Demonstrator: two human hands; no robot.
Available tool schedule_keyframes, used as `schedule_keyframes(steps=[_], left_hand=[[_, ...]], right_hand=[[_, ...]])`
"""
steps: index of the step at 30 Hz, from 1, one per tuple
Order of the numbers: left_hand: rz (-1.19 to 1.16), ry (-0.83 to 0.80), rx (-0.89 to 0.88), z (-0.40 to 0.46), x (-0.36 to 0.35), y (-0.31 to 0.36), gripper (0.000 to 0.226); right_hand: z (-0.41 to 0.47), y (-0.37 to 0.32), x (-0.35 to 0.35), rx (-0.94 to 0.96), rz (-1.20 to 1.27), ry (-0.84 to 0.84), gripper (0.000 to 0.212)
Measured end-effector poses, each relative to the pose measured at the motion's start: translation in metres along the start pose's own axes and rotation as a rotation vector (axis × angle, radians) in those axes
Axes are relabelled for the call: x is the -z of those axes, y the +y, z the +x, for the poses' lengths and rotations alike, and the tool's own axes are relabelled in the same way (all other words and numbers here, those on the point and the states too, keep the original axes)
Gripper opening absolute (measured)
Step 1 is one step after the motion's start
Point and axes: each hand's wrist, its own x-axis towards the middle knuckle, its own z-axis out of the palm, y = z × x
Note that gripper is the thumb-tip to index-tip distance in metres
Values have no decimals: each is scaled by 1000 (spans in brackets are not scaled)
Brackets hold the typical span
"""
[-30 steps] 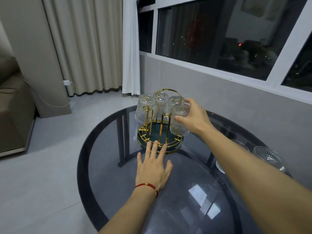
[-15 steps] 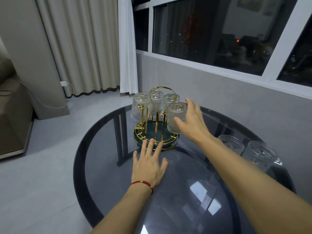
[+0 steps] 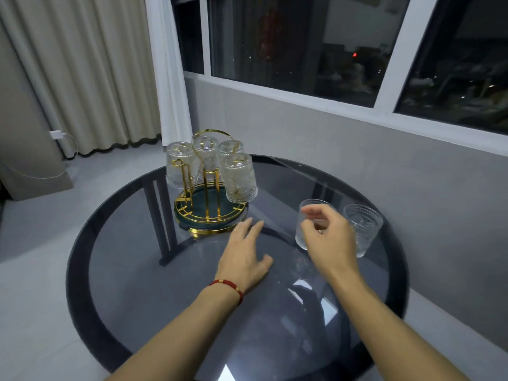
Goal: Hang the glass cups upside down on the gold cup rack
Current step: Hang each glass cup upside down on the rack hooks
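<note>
The gold cup rack (image 3: 210,215) with a dark green base stands at the far left of the round glass table (image 3: 154,284). Several glass cups hang upside down on it; the nearest one (image 3: 239,178) is at its right side. Two more glass cups stand upright on the table at the right: one (image 3: 308,215) partly behind my right hand, the other (image 3: 362,229) just right of it. My right hand (image 3: 328,237) hovers at the nearer cup, fingers curled and apart, holding nothing. My left hand (image 3: 243,257) lies flat on the table, fingertips near the rack's base.
A grey wall with a window sill runs behind the table on the right. Curtains hang at the back left, with a charger and cable at the wall. The table's dark frame shows through the glass top.
My right hand has let go of the nearest hung cup and moved right and down to the upright cups. The view has turned right. My left hand stays on the table.
</note>
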Motion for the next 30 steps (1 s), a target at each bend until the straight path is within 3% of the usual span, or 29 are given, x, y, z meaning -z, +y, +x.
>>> schedule_keyframes(steps=[4, 10, 13, 18, 23, 26, 30], left_hand=[[-310, -34, 32, 15, -18, 44, 83], [-643, -55, 205, 51, -43, 85, 100], [-603, -51, 209, 60, -51, 90, 102], [-439, 105, 197, 50, -47, 92, 90], [-527, 210, 267, 24, -12, 59, 84], [-757, 237, 346, 7, 12, 40, 78], [-1005, 229, 367, -9, 34, 23, 73]], right_hand=[[0, 9, 27, -89, 21, 109, 15], [-5, 20, 60, -125, -41, 83, 15], [-6, 23, 64, -170, -87, 25, 11], [-7, 28, 62, -226, -207, -138, 15], [-9, 23, 38, -274, -189, -288, 21], [-14, 14, 13, -401, -12, -354, 26], [-23, -11, -23, -564, 459, -518, 34]])
